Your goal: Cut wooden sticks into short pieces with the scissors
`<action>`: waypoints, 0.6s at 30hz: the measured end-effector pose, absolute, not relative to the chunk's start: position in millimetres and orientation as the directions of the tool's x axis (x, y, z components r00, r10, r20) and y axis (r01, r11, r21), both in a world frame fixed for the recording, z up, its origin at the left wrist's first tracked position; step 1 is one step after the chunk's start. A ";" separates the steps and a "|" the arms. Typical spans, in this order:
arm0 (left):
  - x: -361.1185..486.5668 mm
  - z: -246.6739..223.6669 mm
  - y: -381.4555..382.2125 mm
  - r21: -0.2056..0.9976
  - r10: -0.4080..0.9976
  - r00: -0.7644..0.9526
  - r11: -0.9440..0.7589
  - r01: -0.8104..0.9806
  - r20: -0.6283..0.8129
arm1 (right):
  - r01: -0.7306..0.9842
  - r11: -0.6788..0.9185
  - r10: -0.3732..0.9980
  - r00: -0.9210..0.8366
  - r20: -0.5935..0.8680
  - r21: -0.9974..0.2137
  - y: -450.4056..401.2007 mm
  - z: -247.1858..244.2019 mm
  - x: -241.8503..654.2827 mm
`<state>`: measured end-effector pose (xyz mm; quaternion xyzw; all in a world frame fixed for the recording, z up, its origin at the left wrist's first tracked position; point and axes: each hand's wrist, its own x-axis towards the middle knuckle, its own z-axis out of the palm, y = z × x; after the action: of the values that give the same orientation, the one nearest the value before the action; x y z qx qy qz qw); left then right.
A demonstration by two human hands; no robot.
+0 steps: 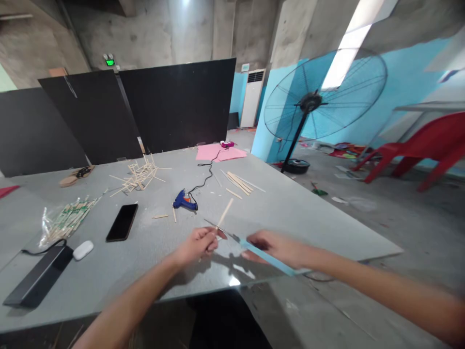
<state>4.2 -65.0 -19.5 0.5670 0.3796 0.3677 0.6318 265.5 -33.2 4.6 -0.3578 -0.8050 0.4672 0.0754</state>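
Observation:
My left hand (201, 244) is closed in a pinch on a flat wooden stick (225, 212) that points up and away over the table. In my right hand (274, 247), slightly blurred, is a cutting tool (263, 253) with a long light-blue handle and a thin metal blade. Whether it is scissors or a knife I cannot tell. Its blade crosses the stick just above my left fingertips; contact is too small to judge. Beyond my hands a blue glue gun (185, 200) lies on its side, near short stick pieces (160, 216).
The grey table (308, 228) carries loose sticks (240, 183), a stick structure (140, 175), a bag of sticks (70, 218), a phone (122, 222), a white case (83, 250), a dark box (39, 276) and pink paper (218, 152). A black cord (210, 169) trails from the glue gun. A fan (310, 102) stands right.

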 end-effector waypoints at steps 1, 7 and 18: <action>10.8 -20.9 -69.7 0.994 0.887 0.456 0.097 -0.041 -0.068 | 0.499 0.279 0.664 -0.717 -0.211 -0.820 -44.6 2.8 272.8; 31.9 -32.8 -80.0 0.982 0.801 0.582 0.188 -0.023 -0.140 | 0.497 0.182 0.701 -0.670 -0.243 -0.848 -79.2 -18.2 298.6; 13.4 -53.7 -49.6 0.952 0.865 0.484 0.246 -0.182 -0.131 | 0.587 0.027 0.645 -0.629 -0.434 -0.809 -39.3 8.2 270.6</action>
<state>13.4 -49.6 -53.7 0.4900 0.3483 0.3696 0.7085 270.6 -39.3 8.2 -0.4300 -0.7161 0.5491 0.0268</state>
